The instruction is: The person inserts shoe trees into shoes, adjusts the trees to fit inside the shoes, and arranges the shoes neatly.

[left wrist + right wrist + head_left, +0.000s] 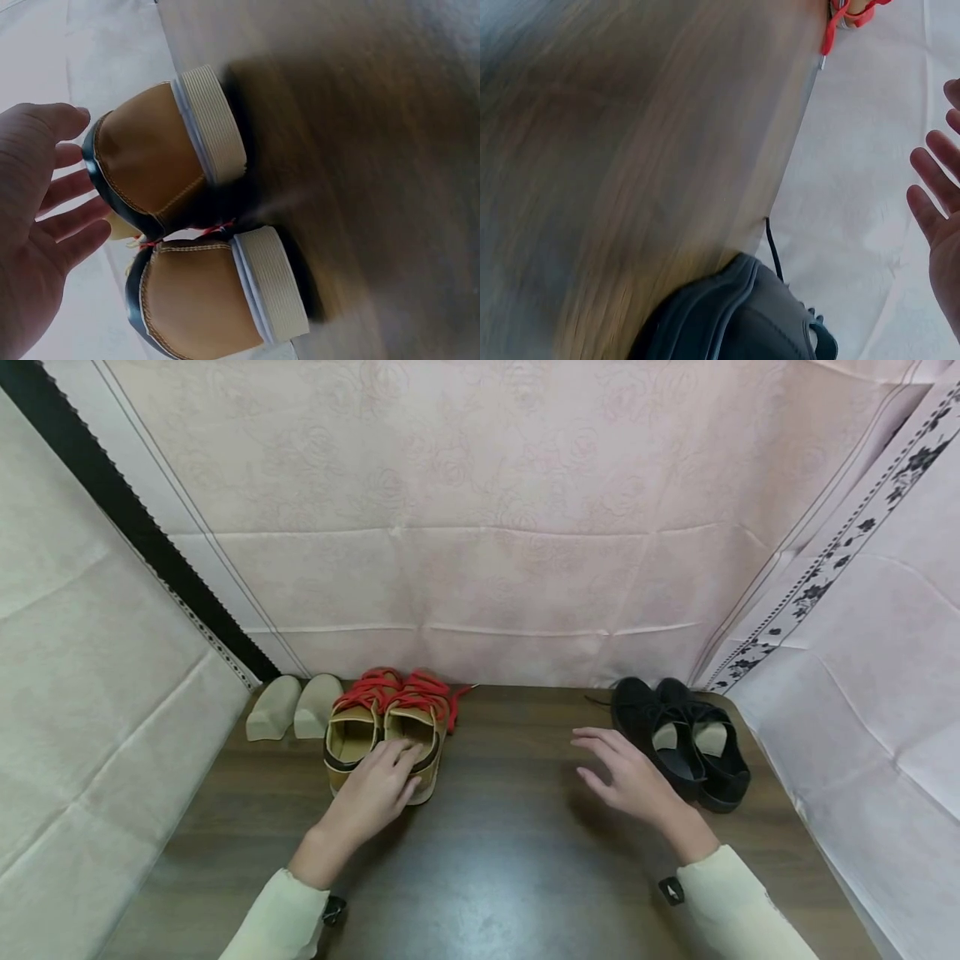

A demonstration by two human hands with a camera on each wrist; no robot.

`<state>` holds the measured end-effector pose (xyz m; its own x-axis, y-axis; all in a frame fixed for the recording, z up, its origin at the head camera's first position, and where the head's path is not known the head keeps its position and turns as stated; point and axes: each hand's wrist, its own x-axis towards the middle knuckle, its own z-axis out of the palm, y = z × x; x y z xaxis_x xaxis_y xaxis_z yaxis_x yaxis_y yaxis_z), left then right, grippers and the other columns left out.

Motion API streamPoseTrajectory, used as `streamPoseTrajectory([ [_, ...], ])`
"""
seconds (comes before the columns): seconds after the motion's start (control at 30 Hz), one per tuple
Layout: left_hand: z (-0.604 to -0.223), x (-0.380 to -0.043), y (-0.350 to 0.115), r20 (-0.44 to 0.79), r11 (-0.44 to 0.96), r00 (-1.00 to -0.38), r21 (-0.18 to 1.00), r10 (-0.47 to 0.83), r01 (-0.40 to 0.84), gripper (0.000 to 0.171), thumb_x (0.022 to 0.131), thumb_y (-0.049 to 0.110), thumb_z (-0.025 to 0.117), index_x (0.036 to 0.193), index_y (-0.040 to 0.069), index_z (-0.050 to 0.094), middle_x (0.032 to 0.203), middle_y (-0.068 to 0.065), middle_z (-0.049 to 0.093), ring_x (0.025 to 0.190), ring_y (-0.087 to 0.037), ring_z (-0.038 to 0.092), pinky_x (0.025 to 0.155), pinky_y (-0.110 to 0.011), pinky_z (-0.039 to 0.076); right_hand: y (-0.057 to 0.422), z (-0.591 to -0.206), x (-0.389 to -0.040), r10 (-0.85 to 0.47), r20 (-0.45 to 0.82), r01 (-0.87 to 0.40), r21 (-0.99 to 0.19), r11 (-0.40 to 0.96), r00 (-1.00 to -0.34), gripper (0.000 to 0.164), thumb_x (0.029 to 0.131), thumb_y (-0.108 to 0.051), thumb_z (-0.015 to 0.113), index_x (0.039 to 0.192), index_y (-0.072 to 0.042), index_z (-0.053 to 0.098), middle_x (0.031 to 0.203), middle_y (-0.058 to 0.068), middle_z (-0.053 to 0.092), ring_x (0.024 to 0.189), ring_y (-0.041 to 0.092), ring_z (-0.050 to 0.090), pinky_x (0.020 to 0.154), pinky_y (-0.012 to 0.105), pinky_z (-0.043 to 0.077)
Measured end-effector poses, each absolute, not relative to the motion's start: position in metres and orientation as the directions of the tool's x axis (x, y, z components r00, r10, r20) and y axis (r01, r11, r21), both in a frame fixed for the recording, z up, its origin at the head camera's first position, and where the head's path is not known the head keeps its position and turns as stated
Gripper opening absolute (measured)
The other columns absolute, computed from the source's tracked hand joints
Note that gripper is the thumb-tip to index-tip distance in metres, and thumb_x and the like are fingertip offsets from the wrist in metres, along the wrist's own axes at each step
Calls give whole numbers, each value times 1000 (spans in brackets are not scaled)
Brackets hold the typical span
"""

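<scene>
A pair of tan shoes (341,772) with red laces (423,693) stands at the left of the wooden surface, heels towards me. My left hand (375,789) is over the heel of the right-hand shoe, fingers loosely bent above its opening. In the left wrist view, thumb and fingers are spread beside that shoe's heel (150,139); whether they touch it I cannot tell. My right hand (626,777) hovers, fingers apart and holding nothing, just left of a pair of black shoes (637,714). Pale inserts (710,739) show inside the black shoes.
Two cream, rounded shoe-shaped pieces (273,710) stand left of the tan shoes. Pale cloth (480,577) hangs behind, and more cloth (877,693) closes off both sides. The brown wooden surface (495,827) spans between the shoe pairs.
</scene>
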<state>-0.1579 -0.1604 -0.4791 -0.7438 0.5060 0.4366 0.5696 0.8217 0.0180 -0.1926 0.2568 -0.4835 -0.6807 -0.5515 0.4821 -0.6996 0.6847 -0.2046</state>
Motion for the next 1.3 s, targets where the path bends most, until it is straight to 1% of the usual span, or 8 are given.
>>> streamPoseTrajectory([
  [0.17,-483,-158,-164,466,806,-718,21,516,592,41,90,15,80,126,-1,69,121,-16,66,107,-30,63,91,-43,57,245,-486,-195,-556,456,-693,-220,686,-695,43,93,-21,75,133,-14,64,143,4,59,131,24,56,103,48,51],
  [0.4,-487,-160,-166,491,785,-689,17,533,619,31,91,13,80,118,1,71,110,-11,66,98,-28,62,86,-39,57,229,-487,-197,-563,473,-716,-251,651,-677,42,93,-21,75,132,-11,65,142,5,60,131,25,57,104,48,51],
  [0.5,-488,-160,-167,496,780,-684,22,534,625,26,91,12,80,113,2,71,106,-10,65,94,-26,61,82,-38,56,222,-487,-197,-559,472,-715,-265,647,-682,41,94,-22,74,132,-11,65,142,6,61,131,25,57,105,47,52],
  [0.7,-488,-158,-169,493,787,-696,36,523,616,26,88,10,82,112,4,72,105,-9,64,93,-26,60,80,-38,57,215,-490,-197,-551,454,-701,-287,653,-700,40,95,-22,73,133,-11,64,142,5,60,131,25,57,105,47,52],
  [0.83,-489,-158,-170,482,790,-710,57,513,610,24,89,8,81,111,5,70,105,-8,62,94,-26,59,80,-37,57,211,-492,-198,-551,433,-690,-298,660,-714,41,96,-24,72,135,-13,64,144,4,59,133,24,56,107,47,51],
  [0.93,-489,-159,-169,484,789,-713,72,507,610,22,89,5,79,109,5,70,103,-8,61,93,-26,59,79,-37,56,207,-494,-197,-552,423,-687,-311,657,-719,42,97,-24,71,136,-12,63,146,4,58,135,24,55,108,48,50],
  [1.1,-489,-160,-166,489,793,-718,81,496,603,20,89,1,78,108,5,71,101,-8,62,91,-27,58,79,-38,56,200,-494,-196,-557,424,-694,-322,644,-714,42,97,-24,71,137,-12,63,146,4,58,135,24,55,108,47,50],
  [1.3,-487,-160,-167,480,787,-728,116,490,606,23,89,2,79,111,6,73,104,-8,62,95,-26,59,81,-38,56,195,-494,-197,-572,430,-710,-322,626,-699,42,97,-22,71,137,-13,63,145,5,59,134,23,56,108,46,50],
])
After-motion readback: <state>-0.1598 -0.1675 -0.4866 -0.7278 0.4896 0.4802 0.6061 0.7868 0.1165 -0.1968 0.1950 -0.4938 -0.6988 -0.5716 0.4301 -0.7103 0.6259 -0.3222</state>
